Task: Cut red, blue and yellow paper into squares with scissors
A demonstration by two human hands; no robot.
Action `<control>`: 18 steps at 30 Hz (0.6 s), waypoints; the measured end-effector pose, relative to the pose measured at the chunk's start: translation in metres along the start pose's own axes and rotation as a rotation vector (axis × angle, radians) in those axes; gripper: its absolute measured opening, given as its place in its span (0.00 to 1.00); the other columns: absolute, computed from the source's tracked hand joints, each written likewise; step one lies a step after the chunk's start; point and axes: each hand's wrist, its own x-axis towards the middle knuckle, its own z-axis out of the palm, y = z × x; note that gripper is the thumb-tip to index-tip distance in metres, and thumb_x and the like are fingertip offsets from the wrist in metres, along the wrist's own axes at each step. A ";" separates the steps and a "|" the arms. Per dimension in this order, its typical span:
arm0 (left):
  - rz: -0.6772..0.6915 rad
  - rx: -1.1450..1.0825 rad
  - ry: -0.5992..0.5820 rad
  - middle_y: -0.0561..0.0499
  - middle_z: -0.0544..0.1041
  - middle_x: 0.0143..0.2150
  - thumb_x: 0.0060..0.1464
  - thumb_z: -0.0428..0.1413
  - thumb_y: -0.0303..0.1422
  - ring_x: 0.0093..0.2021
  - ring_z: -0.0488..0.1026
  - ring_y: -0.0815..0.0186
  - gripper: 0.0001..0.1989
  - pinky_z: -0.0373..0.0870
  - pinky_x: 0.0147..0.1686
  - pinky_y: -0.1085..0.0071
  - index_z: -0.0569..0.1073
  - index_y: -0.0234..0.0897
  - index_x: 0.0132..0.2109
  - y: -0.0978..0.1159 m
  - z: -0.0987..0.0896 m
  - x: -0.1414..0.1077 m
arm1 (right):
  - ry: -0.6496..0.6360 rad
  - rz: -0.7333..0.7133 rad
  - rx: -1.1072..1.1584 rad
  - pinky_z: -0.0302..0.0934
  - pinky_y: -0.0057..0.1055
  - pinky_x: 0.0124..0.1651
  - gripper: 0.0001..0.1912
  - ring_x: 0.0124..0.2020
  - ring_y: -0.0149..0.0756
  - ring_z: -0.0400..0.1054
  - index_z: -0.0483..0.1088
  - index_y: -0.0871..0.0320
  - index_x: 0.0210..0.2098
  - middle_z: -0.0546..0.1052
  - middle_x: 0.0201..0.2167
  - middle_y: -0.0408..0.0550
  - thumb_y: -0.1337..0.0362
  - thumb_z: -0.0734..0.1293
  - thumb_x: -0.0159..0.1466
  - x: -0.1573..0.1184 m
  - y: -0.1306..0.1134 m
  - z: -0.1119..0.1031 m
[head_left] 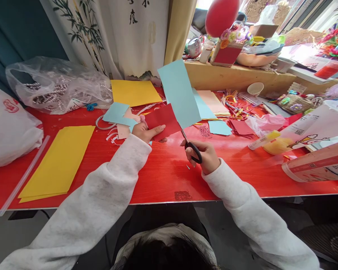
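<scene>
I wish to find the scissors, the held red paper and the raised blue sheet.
Scissors (189, 144), head view: black handle.
Held red paper (166, 119), head view: its middle.
Raised blue sheet (180, 93), head view: its middle.

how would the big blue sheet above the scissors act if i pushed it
The blue sheet looks fairly stiff, jutting up past the red paper without drooping. It appears thin, so it's probably light and might crease if pushed hard.
</scene>
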 end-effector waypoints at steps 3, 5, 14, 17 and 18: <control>-0.016 0.022 -0.026 0.48 0.75 0.22 0.33 0.66 0.34 0.21 0.72 0.64 0.12 0.74 0.24 0.65 0.75 0.29 0.25 0.001 0.000 -0.001 | -0.009 0.012 0.042 0.50 0.25 0.12 0.19 0.09 0.23 0.55 0.70 0.62 0.33 0.65 0.12 0.36 0.53 0.71 0.48 0.000 -0.001 0.000; -0.021 0.053 -0.044 0.49 0.74 0.20 0.34 0.66 0.35 0.20 0.72 0.65 0.12 0.74 0.28 0.62 0.75 0.30 0.24 0.002 -0.001 0.000 | -0.020 0.010 0.059 0.50 0.25 0.12 0.21 0.09 0.24 0.56 0.70 0.63 0.33 0.65 0.12 0.37 0.52 0.71 0.48 0.000 -0.002 0.001; -0.068 0.165 -0.135 0.49 0.75 0.18 0.37 0.64 0.35 0.19 0.72 0.64 0.10 0.73 0.38 0.56 0.75 0.32 0.20 -0.001 -0.004 0.002 | -0.047 0.005 0.068 0.46 0.24 0.12 0.23 0.10 0.24 0.56 0.69 0.63 0.35 0.65 0.13 0.38 0.50 0.70 0.49 0.002 -0.001 -0.001; -0.082 0.120 -0.144 0.50 0.75 0.18 0.36 0.65 0.34 0.19 0.71 0.65 0.10 0.73 0.30 0.62 0.75 0.32 0.21 0.000 -0.002 -0.001 | -0.049 0.002 0.057 0.46 0.24 0.12 0.23 0.10 0.24 0.57 0.69 0.63 0.35 0.65 0.13 0.37 0.50 0.70 0.49 0.002 -0.001 -0.001; -0.086 0.110 -0.150 0.50 0.75 0.18 0.35 0.65 0.35 0.18 0.71 0.66 0.10 0.73 0.28 0.63 0.75 0.32 0.21 0.001 -0.001 -0.001 | -0.048 -0.001 0.051 0.47 0.25 0.12 0.23 0.10 0.24 0.57 0.69 0.63 0.35 0.65 0.13 0.37 0.50 0.70 0.49 0.002 0.000 -0.001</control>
